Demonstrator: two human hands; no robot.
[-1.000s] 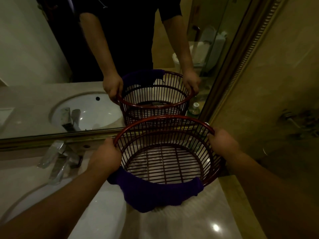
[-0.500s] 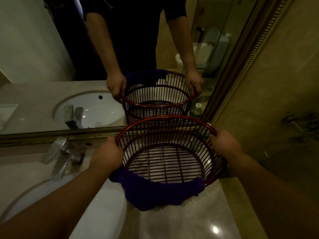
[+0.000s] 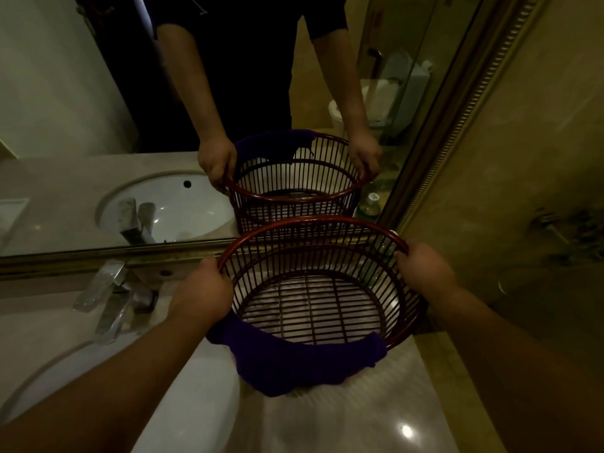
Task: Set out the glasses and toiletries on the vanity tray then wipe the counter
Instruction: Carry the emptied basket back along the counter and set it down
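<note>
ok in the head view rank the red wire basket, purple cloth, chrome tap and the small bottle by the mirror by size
1. round red wire basket, largest.
2. purple cloth draped over its near rim.
3. chrome tap.
4. small white-capped bottle, smallest, though it shows only in the mirror, so unsure.

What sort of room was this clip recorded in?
A bathroom, probably a hotel's: a white oval sink with a chrome faucet sits in a polished stone counter below a gold-framed wall mirror, which reflects a white toilet.

Dim bathroom: gilt-framed mirror (image 3: 457, 103) above a marble counter (image 3: 359, 420), white sink (image 3: 196, 403), chrome faucet (image 3: 111, 299).
</note>
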